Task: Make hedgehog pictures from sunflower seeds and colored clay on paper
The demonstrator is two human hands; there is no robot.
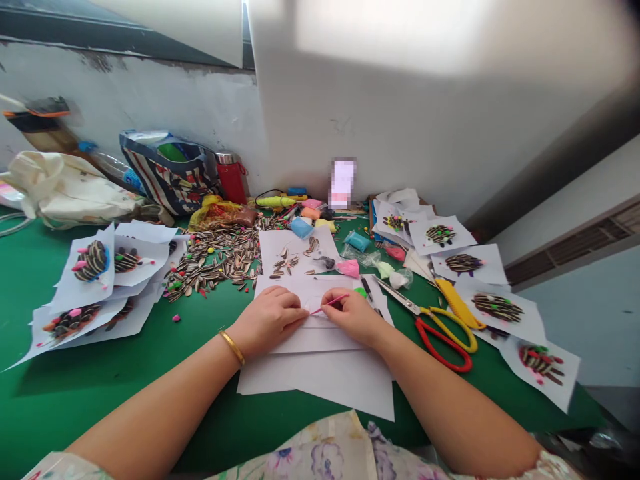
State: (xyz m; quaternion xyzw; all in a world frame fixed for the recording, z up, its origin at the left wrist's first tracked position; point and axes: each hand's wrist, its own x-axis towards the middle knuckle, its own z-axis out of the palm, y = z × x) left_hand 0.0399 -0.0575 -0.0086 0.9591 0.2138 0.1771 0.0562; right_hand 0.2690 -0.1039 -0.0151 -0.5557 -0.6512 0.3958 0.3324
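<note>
My right hand (353,317) pinches a thin pink stick (330,304) that slants down to the left over the white paper (320,341). My left hand (273,317) rests on the same sheet. Its fingers are drawn together close to the stick's tip, and whatever they hold is hidden. Beyond my hands lies another white sheet (273,248) with several loose striped sunflower seeds (287,263). Just right of my right hand are a black pen (367,290) and a bit of green clay (361,292).
Scissors (425,320) with red and yellow handles and a yellow box cutter (457,303) lie right. Seed pictures on paper are stacked left (85,293) and spread right (500,308). Behind are a seed pile (225,257), clay packets (357,241), a red flask (231,180) and bags (170,177).
</note>
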